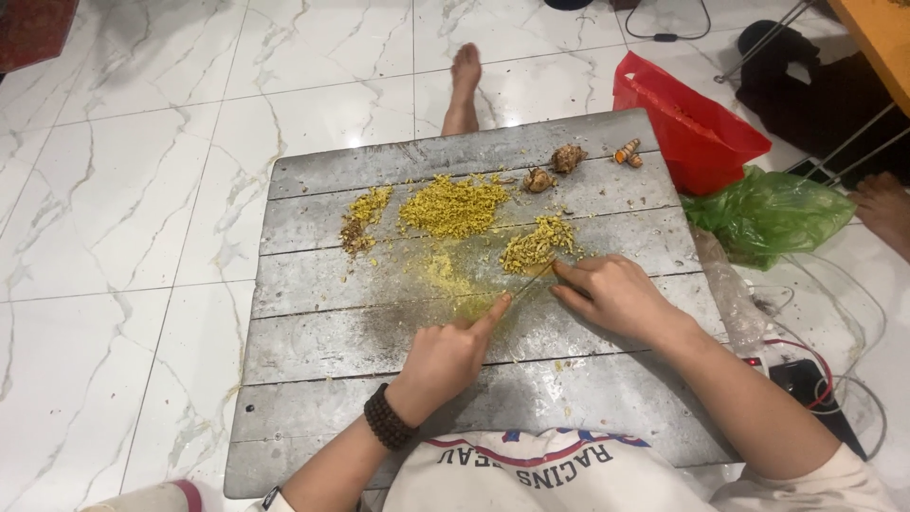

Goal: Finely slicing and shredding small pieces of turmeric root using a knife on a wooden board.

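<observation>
The left hand is gripping a knife pointing up-right toward the chopped yellow pile, while the right hand is pressing fingertips on the blade, not closed.

Red bag beside green bag (both crumpled)

A person's left hand grips a knife while the right hand steadies its tip beside chopped yellow root on a grey plank board (whole turmeric pieces lie at the far edge), marble floor around.
</observation>
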